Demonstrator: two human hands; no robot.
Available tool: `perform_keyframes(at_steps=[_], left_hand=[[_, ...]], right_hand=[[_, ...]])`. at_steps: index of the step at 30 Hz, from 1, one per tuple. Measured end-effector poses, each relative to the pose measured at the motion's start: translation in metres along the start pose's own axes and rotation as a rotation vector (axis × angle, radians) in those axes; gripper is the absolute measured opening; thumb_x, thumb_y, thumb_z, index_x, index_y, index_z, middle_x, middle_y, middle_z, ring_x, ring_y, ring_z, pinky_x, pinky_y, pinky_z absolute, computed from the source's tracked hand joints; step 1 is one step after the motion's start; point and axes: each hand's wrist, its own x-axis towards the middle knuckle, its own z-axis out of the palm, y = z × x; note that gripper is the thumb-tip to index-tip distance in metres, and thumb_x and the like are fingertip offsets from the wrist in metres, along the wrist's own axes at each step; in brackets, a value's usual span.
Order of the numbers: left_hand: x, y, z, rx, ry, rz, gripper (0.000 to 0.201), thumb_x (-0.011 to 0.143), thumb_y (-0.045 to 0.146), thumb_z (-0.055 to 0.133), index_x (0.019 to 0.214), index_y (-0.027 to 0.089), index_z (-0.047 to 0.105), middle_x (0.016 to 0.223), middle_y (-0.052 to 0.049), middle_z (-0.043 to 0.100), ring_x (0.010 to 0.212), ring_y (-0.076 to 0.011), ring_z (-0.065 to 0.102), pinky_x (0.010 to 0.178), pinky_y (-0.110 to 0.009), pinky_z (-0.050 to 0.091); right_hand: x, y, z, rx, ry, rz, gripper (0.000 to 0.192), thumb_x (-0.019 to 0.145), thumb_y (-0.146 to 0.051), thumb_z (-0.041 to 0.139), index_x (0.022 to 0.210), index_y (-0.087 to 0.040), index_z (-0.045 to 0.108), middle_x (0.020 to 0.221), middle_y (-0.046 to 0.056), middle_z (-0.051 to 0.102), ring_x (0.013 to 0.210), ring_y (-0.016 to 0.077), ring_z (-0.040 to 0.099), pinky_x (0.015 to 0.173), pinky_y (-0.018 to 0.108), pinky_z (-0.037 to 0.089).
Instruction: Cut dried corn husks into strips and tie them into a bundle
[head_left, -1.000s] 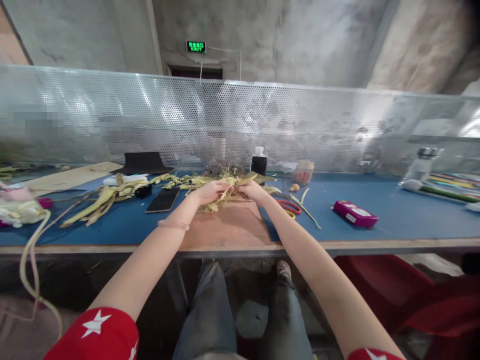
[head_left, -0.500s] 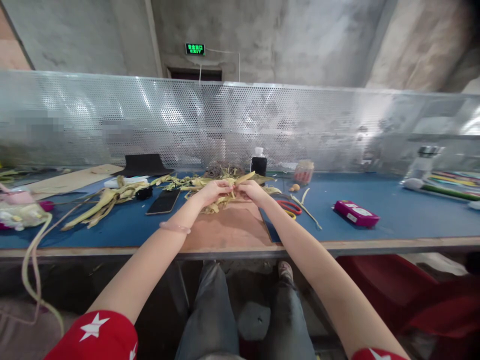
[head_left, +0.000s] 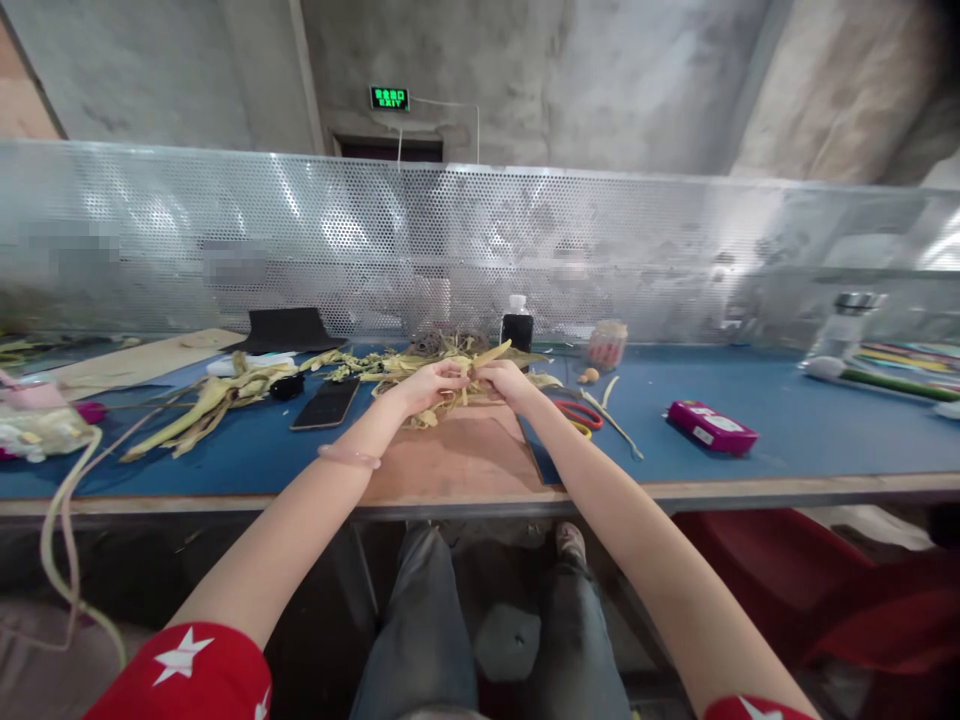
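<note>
Both my hands meet over a wooden board [head_left: 457, 460] at the middle of the table. My left hand [head_left: 433, 385] is closed, its fingertips pinching a pale yellow-green plant strip [head_left: 493, 354]. Close beside it, my right hand [head_left: 501, 380] pinches the same strip, whose broad end slants up past the fingers. Under and around the hands lies a tangle of similar strips [head_left: 424, 415]. Just right of the board rest red and yellow-handled scissors [head_left: 581, 413], near a thin loose stalk [head_left: 615, 425]. The exact grip point is partly hidden by my fingers.
A phone [head_left: 327, 404] and a bundle of dried leaves [head_left: 214, 400] lie to the left. Behind stand a dark bottle [head_left: 517, 328] and a jar [head_left: 608, 346]. A magenta packet [head_left: 711, 427] sits at right. A perforated metal screen [head_left: 637, 250] borders the table's back.
Both hands stay at almost the same spot, with only slight finger movement on the strip. Nothing else on the table has visibly moved.
</note>
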Motion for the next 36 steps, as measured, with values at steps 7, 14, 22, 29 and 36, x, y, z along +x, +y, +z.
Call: perform_keyframes(at_steps=[7,14,22,29,36], left_hand=[[-0.0012,0.0039,0.0016,-0.032,-0.037,-0.031,0.027,0.060,0.027,0.081,0.079,0.013,0.068,0.071,-0.002,0.061,0.057,-0.0088,0.054,0.053,-0.022,0.038],[0.0028,-0.0004,-0.0037,0.000,0.002,-0.020,0.022,0.058,0.023,0.081,0.075,0.013,0.070,0.073,-0.002,0.063,0.064,-0.0100,0.056,0.058,-0.023,0.038],[-0.0055,0.0011,0.0030,0.092,-0.077,0.045,0.017,0.059,0.021,0.080,0.067,0.013,0.068,0.065,0.000,0.060,0.058,-0.0089,0.051,0.057,-0.023,0.037],[-0.0028,-0.0027,-0.0011,0.031,-0.059,0.050,0.019,0.060,0.023,0.081,0.072,0.014,0.070,0.069,0.000,0.062,0.063,-0.0091,0.055,0.059,-0.021,0.040],[0.0000,-0.0037,0.0003,-0.091,-0.030,0.022,0.023,0.058,0.024,0.083,0.073,0.014,0.070,0.066,0.001,0.062,0.057,-0.0058,0.054,0.056,-0.018,0.043]], right_hand=[[-0.0012,0.0010,0.0003,-0.050,0.022,-0.007,0.013,0.061,-0.020,0.061,0.054,-0.018,0.050,0.041,-0.008,0.034,0.037,0.0048,0.021,0.037,0.023,0.012],[-0.0015,0.0001,-0.0011,-0.068,-0.007,-0.023,0.021,0.062,-0.020,0.060,0.049,-0.019,0.044,0.040,-0.008,0.032,0.037,0.0049,0.019,0.037,0.023,0.011],[-0.0074,-0.0019,-0.0066,-0.103,-0.083,-0.084,0.028,0.064,-0.021,0.061,0.042,-0.018,0.044,0.038,-0.004,0.041,0.037,0.0060,0.028,0.037,0.023,0.016],[-0.0029,0.0029,-0.0067,-0.092,-0.104,-0.101,0.027,0.065,-0.029,0.064,0.046,-0.018,0.049,0.040,-0.003,0.045,0.037,0.0062,0.029,0.036,0.023,0.016],[-0.0022,0.0035,-0.0049,-0.098,-0.070,-0.132,0.024,0.065,-0.030,0.064,0.051,-0.017,0.051,0.042,-0.004,0.048,0.038,0.0060,0.031,0.038,0.022,0.018]])
